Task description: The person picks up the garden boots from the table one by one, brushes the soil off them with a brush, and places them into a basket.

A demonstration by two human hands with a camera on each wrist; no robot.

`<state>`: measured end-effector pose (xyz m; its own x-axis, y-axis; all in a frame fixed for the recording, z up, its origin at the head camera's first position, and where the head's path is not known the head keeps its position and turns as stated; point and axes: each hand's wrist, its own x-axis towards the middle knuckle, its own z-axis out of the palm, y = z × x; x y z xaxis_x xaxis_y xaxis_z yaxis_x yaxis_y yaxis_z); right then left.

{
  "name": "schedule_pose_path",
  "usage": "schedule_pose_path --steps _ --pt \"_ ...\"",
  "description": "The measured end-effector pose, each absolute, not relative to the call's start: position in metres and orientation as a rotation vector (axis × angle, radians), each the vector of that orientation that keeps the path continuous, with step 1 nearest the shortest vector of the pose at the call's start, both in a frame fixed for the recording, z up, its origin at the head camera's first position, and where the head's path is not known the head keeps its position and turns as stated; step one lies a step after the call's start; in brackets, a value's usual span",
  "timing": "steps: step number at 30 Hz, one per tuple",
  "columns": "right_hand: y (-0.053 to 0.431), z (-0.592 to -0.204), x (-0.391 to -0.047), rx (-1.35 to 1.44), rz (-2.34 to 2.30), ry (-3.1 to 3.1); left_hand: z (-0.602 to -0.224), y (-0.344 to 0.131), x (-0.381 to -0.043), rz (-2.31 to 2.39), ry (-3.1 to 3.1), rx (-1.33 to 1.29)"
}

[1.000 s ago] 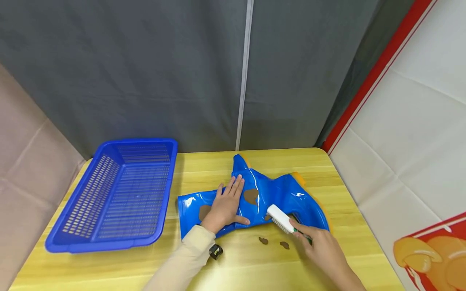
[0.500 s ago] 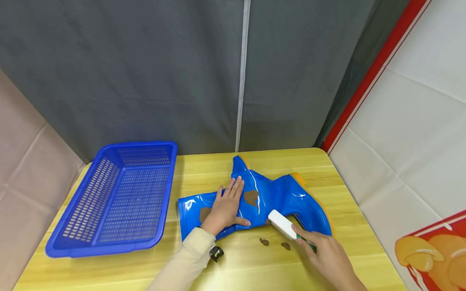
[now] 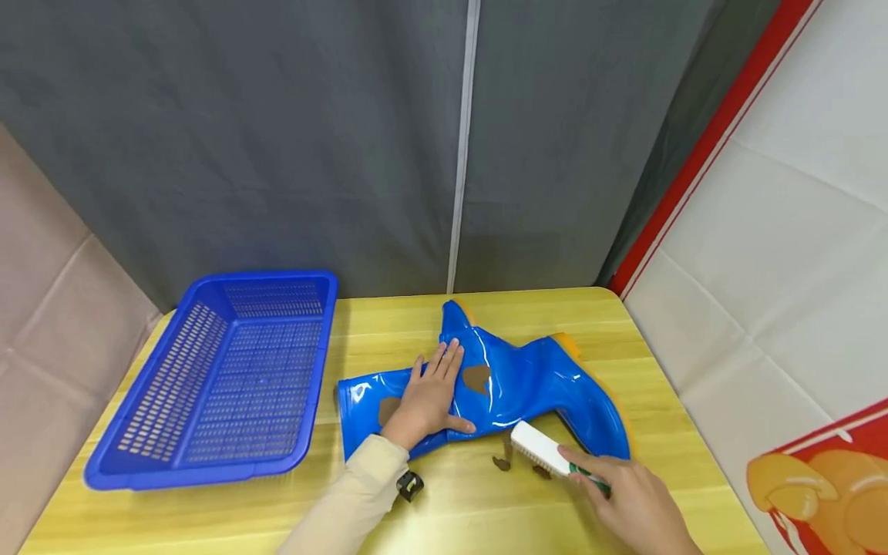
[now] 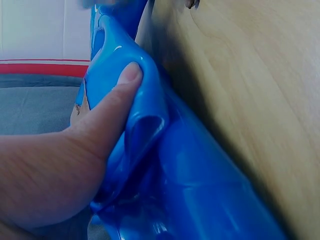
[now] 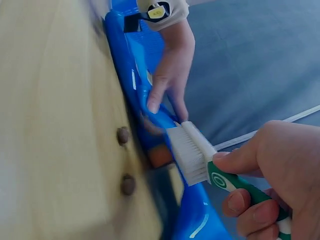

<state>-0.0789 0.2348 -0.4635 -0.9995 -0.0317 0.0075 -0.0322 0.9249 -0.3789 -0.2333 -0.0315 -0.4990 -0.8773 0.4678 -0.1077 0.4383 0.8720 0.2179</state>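
A blue rain boot (image 3: pixel 530 374) with a yellow sole lies on its side, toe to the right. Brown patches (image 3: pixel 476 379) mark its shaft. My left hand (image 3: pixel 428 401) presses flat on the shaft, fingers spread; its thumb lies on the blue surface (image 4: pixel 185 165) in the left wrist view. My right hand (image 3: pixel 624 493) grips the green and white handle of a scrub brush (image 3: pixel 541 447). The white bristles (image 5: pixel 189 157) are near the boot's front edge; contact cannot be told. Brown bits (image 3: pixel 501 463) lie on the table beside the brush.
A blue plastic basket (image 3: pixel 322 362) stands at the left of the wooden table (image 3: pixel 444 509). Another blue piece with a yellow edge (image 3: pixel 454 316) sticks out behind the boot's shaft. A grey curtain (image 3: pixel 277 154) closes off the back, a white panel (image 3: pixel 777 247) the right.
The brush and right hand have moved slightly toward the front, away from the boot's edge. A brown piece formerly at that edge now shows below it. The left hand has stayed in place.
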Motion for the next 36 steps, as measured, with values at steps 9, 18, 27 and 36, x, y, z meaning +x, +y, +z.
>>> schedule_pose_path --steps 9,18,27,36 --pt "0.233 -0.467 -0.084 0.023 0.603 -3.148 -0.503 -0.031 -0.234 0.266 2.889 0.723" --pt "0.220 -0.459 -0.130 0.251 0.602 -2.916 -0.500 -0.033 -0.240 0.263 2.833 0.727" --pt "0.200 -0.464 -0.174 0.374 0.463 -2.909 -0.486 -0.040 -0.239 0.337 2.768 0.777" --pt "0.192 -0.463 -0.164 0.380 0.326 -2.941 -0.490 -0.036 -0.238 0.166 2.877 0.734"
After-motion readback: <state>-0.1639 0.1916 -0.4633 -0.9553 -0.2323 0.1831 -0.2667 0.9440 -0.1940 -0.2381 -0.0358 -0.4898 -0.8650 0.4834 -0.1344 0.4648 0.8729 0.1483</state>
